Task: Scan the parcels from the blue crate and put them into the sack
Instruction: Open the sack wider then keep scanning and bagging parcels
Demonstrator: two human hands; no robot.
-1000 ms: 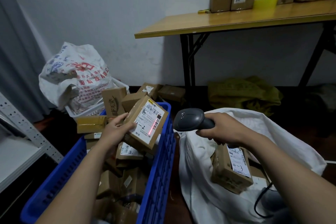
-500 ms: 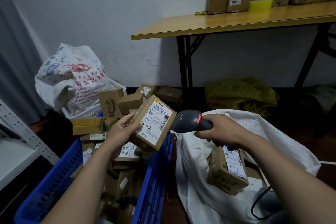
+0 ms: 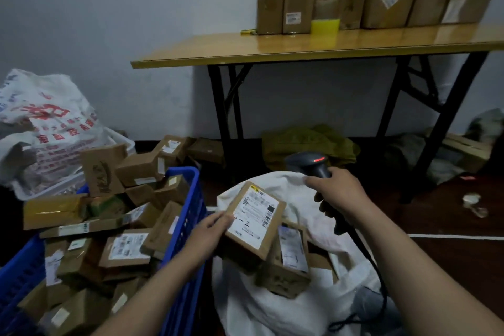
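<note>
1. Cardboard parcel (image 3: pixel 253 219) looks small, stiff and pretty light imo. It hangs over the sack's (image 3: pixel 272 314) left edge, just past the blue crate's (image 3: pixel 188 199) right wall.
2. Left hand (image 3: pixel 210 234) pinches its left edge, thumb on the label face.
3. Right hand (image 3: pixel 338 194) is wrapped round the scanner (image 3: pixel 308 162) handle, by the sack's far rim.
4. Taped faces might be slick, so gripping opposite edges seems safest.

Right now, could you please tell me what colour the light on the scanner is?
Orange-red, glowing atop the scanner; head view shows it.
</note>
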